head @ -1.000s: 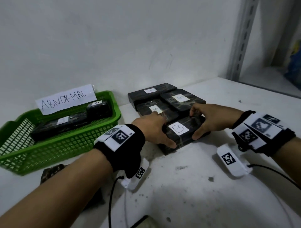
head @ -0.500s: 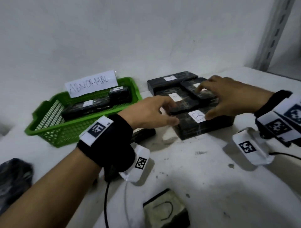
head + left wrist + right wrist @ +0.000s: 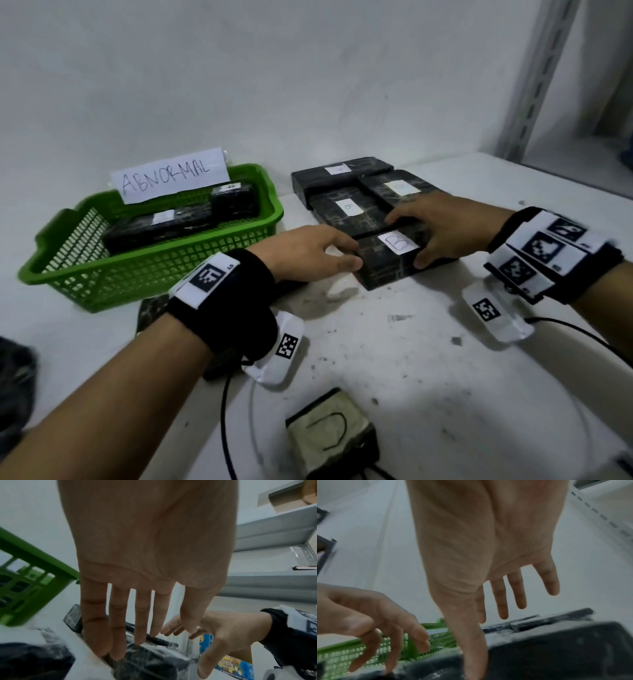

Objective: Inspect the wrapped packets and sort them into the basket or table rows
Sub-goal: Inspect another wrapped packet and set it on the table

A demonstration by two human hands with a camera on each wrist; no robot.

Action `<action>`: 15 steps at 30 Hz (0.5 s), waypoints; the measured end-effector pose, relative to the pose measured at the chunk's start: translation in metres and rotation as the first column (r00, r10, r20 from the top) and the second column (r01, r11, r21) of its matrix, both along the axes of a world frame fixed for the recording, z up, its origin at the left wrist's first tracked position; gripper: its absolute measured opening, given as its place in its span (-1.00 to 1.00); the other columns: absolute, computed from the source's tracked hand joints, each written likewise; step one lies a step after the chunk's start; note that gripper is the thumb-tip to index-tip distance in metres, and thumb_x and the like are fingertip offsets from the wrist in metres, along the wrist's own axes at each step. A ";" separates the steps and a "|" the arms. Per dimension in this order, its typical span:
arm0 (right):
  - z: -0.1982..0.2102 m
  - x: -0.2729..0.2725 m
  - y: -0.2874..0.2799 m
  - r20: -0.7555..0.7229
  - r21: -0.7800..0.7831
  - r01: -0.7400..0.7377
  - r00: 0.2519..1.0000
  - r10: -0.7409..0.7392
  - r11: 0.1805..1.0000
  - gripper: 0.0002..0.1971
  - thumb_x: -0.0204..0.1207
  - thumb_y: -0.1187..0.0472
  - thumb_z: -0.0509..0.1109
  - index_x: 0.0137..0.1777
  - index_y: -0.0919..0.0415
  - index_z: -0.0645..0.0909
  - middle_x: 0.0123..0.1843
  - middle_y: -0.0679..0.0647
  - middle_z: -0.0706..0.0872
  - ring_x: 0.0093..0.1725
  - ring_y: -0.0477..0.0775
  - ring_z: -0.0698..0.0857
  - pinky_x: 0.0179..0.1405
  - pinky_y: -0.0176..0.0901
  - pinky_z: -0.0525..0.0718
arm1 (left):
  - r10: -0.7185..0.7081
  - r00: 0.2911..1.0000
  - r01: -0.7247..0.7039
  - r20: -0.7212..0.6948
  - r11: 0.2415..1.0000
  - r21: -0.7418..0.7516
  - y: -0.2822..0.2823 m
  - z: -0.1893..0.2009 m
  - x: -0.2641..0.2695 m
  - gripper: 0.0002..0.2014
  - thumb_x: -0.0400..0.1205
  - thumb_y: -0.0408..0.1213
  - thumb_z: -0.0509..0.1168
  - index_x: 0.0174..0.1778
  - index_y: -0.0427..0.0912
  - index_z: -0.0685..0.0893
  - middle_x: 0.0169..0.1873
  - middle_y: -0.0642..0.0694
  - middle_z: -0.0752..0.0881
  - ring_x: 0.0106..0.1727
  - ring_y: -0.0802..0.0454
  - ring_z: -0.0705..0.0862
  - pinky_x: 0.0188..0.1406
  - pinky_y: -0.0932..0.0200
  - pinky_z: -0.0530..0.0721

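Observation:
The green basket [image 3: 154,277] with the ABNORMAL sign [image 3: 171,176] stands at the left and holds two black wrapped packets [image 3: 161,226]. To its right, black packets lie in rows on the table: one at the back [image 3: 342,173], two behind the front one [image 3: 349,209]. The front packet marked B [image 3: 383,270] lies flat between my hands. My left hand [image 3: 337,255] touches its left end with straight fingers [image 3: 102,642]. My right hand [image 3: 428,236] rests on its right part, thumb [image 3: 474,649] against the near face, fingers straight over the far edge.
Another dark packet [image 3: 150,311] lies on the table under my left wrist. A dark bundle [image 3: 13,377] shows at the left edge. A small box with a pale top [image 3: 332,431] and cables [image 3: 224,428] lie near the front. A grey shelf upright [image 3: 534,78] rises at the right.
Half a second ago both hands hovered above the rows, the right one over the rear packets. Both have come back down onto the front B packet, which has stayed in place.

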State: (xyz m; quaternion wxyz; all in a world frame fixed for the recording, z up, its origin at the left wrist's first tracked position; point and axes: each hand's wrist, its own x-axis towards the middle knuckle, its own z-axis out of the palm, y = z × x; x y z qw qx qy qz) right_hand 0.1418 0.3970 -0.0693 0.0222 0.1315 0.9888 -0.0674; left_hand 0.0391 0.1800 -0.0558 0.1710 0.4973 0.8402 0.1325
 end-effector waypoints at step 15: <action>0.016 -0.077 -0.158 0.049 -0.119 -0.539 0.835 0.548 0.834 -0.29 0.31 -0.17 0.69 0.46 -0.16 0.52 0.27 -0.26 0.60 0.14 -0.23 0.59 0.21 -0.19 0.59 | 0.319 0.941 -0.326 -0.115 0.944 -0.050 -0.142 0.017 -0.015 -0.71 0.65 0.05 0.38 0.25 0.09 0.66 0.06 0.15 0.69 0.05 0.13 0.66 -0.07 0.20 0.62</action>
